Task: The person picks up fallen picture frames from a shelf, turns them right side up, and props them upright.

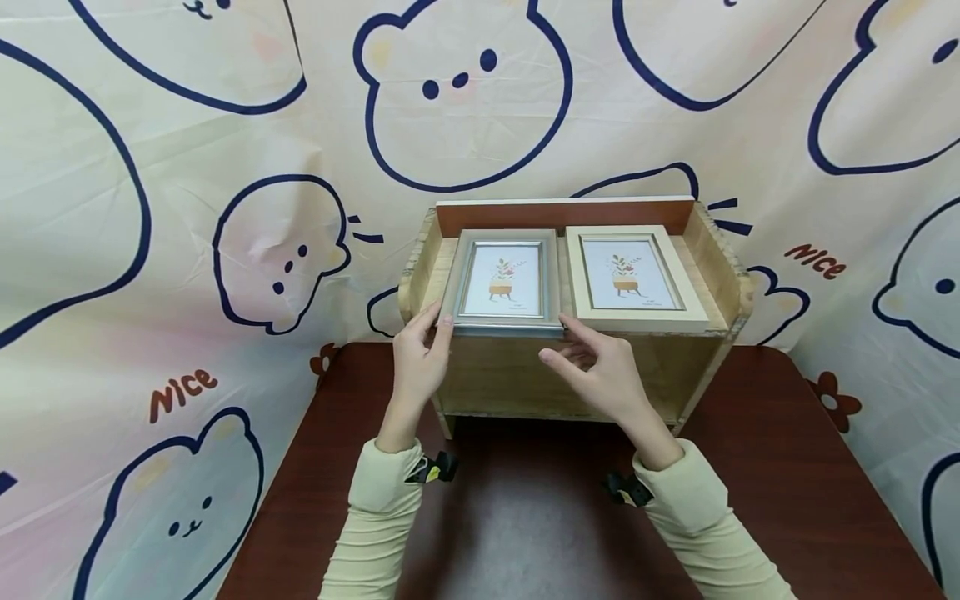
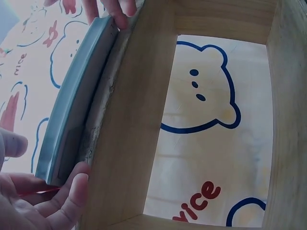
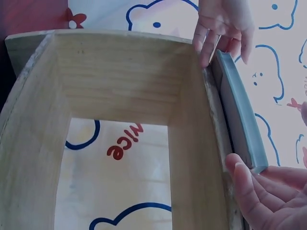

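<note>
A silver-grey picture frame (image 1: 551, 283) with a potted-plant print lies on the top tray of a wooden shelf unit, at the left. My left hand (image 1: 422, 352) is at its near left corner, fingertips touching the edge. At the near right corner, my right hand (image 1: 604, 367) touches the frame with its fingertips, its thumb held apart. Both wrist views show the frame's grey edge (image 2: 72, 100) along the wooden rim, with fingers at either end. Beside it lies a cream picture frame (image 1: 693, 308) with a similar print, touched by neither hand.
The wooden shelf unit (image 1: 517, 379) has raised side panels and a brown back strip (image 1: 562, 218). It stands at the far side of a dark red-brown table (image 1: 525, 517). A cloth with bear drawings (image 1: 300, 125) hangs behind and at both sides.
</note>
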`<action>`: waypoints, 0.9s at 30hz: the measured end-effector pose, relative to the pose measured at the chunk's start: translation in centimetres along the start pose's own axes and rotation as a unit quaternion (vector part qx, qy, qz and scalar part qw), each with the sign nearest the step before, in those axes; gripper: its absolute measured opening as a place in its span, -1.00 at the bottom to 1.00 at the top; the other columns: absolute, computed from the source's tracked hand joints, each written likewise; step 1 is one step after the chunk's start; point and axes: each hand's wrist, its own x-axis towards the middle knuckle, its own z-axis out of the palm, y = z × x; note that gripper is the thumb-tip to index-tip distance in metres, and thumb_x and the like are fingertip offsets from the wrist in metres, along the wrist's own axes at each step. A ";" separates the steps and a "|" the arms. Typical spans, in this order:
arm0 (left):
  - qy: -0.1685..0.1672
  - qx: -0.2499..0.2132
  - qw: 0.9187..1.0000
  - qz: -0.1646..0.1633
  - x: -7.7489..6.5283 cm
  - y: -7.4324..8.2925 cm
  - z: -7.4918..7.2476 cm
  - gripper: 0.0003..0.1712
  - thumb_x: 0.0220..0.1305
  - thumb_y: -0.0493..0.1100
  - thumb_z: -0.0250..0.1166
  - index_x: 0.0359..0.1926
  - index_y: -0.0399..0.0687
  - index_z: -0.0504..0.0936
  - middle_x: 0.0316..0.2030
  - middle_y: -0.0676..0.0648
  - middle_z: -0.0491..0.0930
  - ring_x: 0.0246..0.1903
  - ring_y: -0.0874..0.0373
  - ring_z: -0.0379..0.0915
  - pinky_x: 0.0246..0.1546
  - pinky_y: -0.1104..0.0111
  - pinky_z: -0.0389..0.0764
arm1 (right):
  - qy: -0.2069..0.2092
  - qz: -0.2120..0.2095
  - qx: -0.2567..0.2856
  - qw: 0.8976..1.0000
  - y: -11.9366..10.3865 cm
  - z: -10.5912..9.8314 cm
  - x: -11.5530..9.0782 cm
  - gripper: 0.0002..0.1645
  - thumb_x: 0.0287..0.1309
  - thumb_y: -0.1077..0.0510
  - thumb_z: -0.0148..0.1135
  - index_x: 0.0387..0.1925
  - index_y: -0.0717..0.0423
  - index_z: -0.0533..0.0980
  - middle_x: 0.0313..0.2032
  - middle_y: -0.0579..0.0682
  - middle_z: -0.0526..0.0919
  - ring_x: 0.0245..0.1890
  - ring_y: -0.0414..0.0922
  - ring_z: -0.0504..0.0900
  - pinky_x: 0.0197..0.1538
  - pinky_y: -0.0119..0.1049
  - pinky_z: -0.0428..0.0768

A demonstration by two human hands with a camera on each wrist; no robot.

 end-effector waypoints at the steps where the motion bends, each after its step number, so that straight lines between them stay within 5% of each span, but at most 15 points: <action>1: 0.006 0.003 1.000 -0.001 0.0 -0.2 0.0 -0.63 0.25 -0.32 0.09 0.05 -0.47 0.46 -0.22 -0.34 0.56 -0.64 -0.01 0.49 -0.60 0.52 0.47 | -0.001 0.003 0.006 1.000 -0.1 0.1 0.0 -0.38 0.04 0.10 0.28 0.13 0.28 0.40 -0.42 0.07 0.68 -0.48 -0.14 0.63 -0.39 -0.35 0.57; 10: 0.084 0.094 0.991 0.036 -0.3 -0.7 0.0 -0.67 0.19 -0.23 0.15 -0.10 -0.39 0.60 -0.42 -0.24 0.62 -0.52 0.01 0.53 -0.45 0.21 0.53 | 0.035 0.102 0.104 0.989 -0.1 0.9 0.6 -0.55 0.20 0.20 0.11 0.10 0.33 0.41 -0.30 0.27 0.64 -0.54 -0.29 0.62 -0.48 -0.37 0.59; 16: 0.083 0.126 0.988 -0.034 -0.1 -0.8 -0.2 -0.60 0.20 -0.12 0.15 -0.07 -0.35 0.60 -0.56 -0.19 0.60 -0.56 0.00 0.51 -0.40 0.12 0.51 | 0.072 0.128 0.092 0.985 -1.9 1.9 1.0 -0.58 0.24 0.21 0.05 0.05 0.43 0.42 -0.42 0.32 0.63 -0.60 0.02 0.63 -0.59 -0.35 0.57; 22: 0.057 0.017 0.993 -0.098 0.1 -1.1 -0.1 -0.67 0.24 -0.21 0.13 -0.07 -0.35 0.59 -0.45 -0.31 0.63 -0.58 -0.03 0.56 -0.56 0.32 0.56 | 0.125 0.121 0.110 0.978 -2.6 2.9 0.9 -0.62 0.21 0.27 0.07 -0.03 0.50 0.44 -0.48 0.34 0.62 -0.64 0.15 0.60 -0.66 -0.46 0.51; 27: 0.052 -0.095 0.983 -0.147 0.3 -0.9 -0.1 -0.69 0.24 -0.29 0.12 -0.05 -0.40 0.55 -0.46 -0.41 0.57 -0.76 0.27 0.46 -0.79 0.49 0.45 | 0.142 0.130 0.115 0.974 -3.4 2.8 0.9 -0.65 0.19 0.30 0.09 -0.05 0.49 0.46 -0.47 0.33 0.63 -0.60 0.19 0.60 -0.62 -0.36 0.56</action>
